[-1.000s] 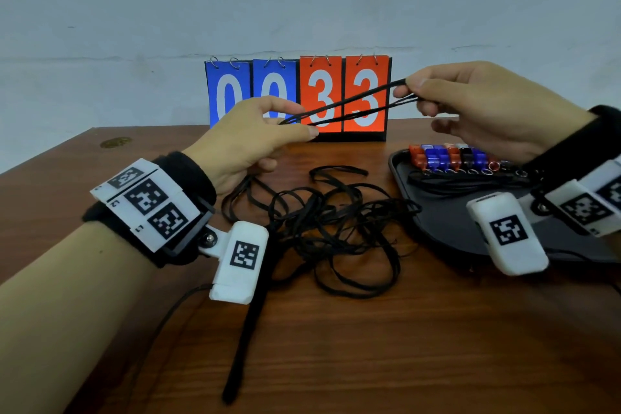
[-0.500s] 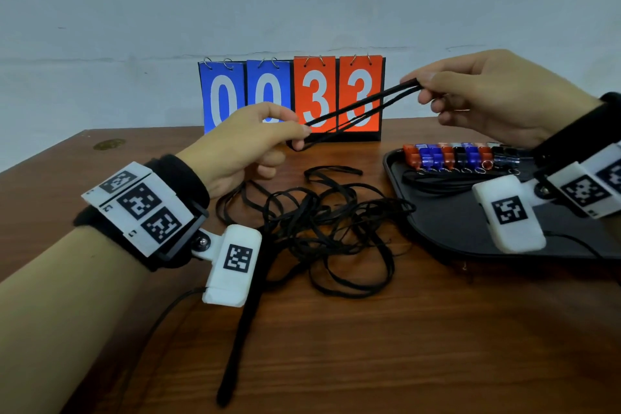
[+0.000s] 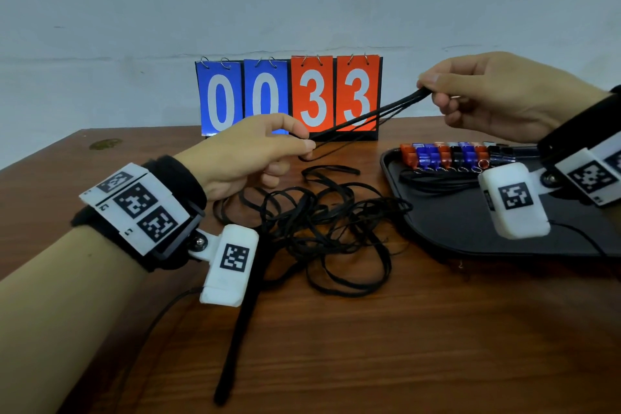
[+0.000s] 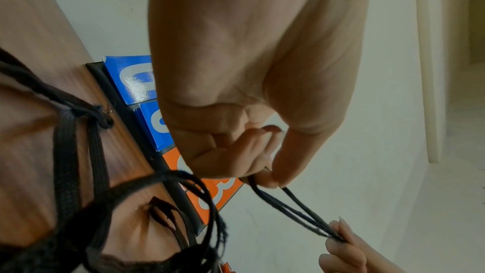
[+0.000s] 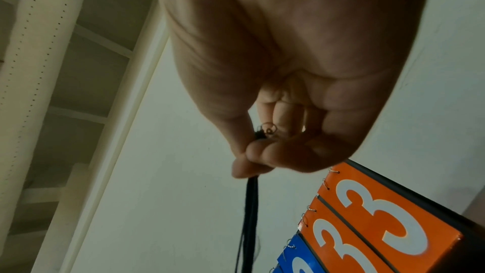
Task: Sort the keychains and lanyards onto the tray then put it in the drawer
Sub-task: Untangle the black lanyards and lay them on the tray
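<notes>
A black lanyard [image 3: 366, 116] is stretched taut in the air, folded into several strands. My left hand [image 3: 304, 146] pinches its lower end [image 4: 265, 182] above the table. My right hand [image 3: 425, 87] pinches the upper end, and a small metal ring [image 5: 270, 128] shows by its fingers. A tangled pile of black lanyards [image 3: 319, 225] lies on the wooden table below. To the right sits a black tray [image 3: 447, 232], with a row of red, blue and black keychains [image 3: 443, 156] along its far edge and a coiled lanyard [image 3: 437, 180] just in front of them.
A flip scoreboard [image 3: 289, 97] reading 0033 stands at the table's back edge against the wall. A wide black strap [image 3: 242, 323] runs from the pile toward the front of the table. Wrist cameras hang under both wrists.
My right hand has drawn its end of the lanyard further right and slightly down. The left hand has lowered a little, so the strands slope more steeply.
</notes>
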Motion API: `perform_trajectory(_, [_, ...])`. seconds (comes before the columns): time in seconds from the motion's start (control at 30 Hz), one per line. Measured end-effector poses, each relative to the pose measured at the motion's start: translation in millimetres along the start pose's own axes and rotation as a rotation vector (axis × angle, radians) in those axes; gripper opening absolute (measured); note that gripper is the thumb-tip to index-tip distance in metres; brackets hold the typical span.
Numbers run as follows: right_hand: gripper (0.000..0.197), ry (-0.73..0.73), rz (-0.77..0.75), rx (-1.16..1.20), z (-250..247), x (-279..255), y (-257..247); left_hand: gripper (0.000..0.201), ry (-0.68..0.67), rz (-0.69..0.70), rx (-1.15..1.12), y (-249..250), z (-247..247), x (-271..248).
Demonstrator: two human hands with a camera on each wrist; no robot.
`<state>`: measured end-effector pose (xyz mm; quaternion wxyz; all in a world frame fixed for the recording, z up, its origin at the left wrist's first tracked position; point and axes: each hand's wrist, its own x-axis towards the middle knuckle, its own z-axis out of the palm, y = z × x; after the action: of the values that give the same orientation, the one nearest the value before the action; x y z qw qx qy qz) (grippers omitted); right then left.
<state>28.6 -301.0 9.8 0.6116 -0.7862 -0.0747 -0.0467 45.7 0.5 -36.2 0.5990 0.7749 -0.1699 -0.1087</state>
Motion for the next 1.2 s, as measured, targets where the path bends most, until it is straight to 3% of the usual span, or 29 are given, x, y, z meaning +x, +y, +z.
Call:
perform_trajectory(0.13, [0.024,-0.016,0.002,0.052,-1.5,0.8,-0.3,0.009,-0.023,0.019,0.001,1.4,3.2,-1.7])
perform_trajectory(0.27, [0.020,0.007,0.028,0.103,-5.8,1.9,-2.4,0.012,-0.030,0.021,-0.023,2.5,4.6,-3.4])
perform_trajectory(0.4, [0.020,0.059,0.038,0.068,-12.0,1.8,-1.6,0.030,-0.187,0.026,-0.143,5.8,0.4,-4.8])
perform_trajectory(0.5, [0.025,0.096,0.039,-0.073,-20.4,0.0,-1.8,0.037,-0.287,0.006,-0.120,7.1,-4.6,-4.1])
perform_trajectory(0.67, [0.038,0.099,0.147,-0.342,-34.9,-2.3,-3.0,0.036,-0.294,-0.078,0.063,2.7,-2.1,-5.0])
perform_trajectory(0.87, [0.040,0.237,0.206,-0.606,-50.0,2.0,2.2,0.030,-0.378,-0.068,0.231,2.7,-0.8,-7.9])
perform_trajectory(1.03, [0.045,0.177,0.349,-0.931,-59.1,7.0,14.2,0.032,-0.544,-0.156,0.369,5.1,-3.2,-12.6])
perform_trajectory(1.2, [0.051,0.093,0.451,-1.050,-59.0,5.6,13.9,0.030,-0.581,-0.129,0.453,7.8,5.7,-17.1])
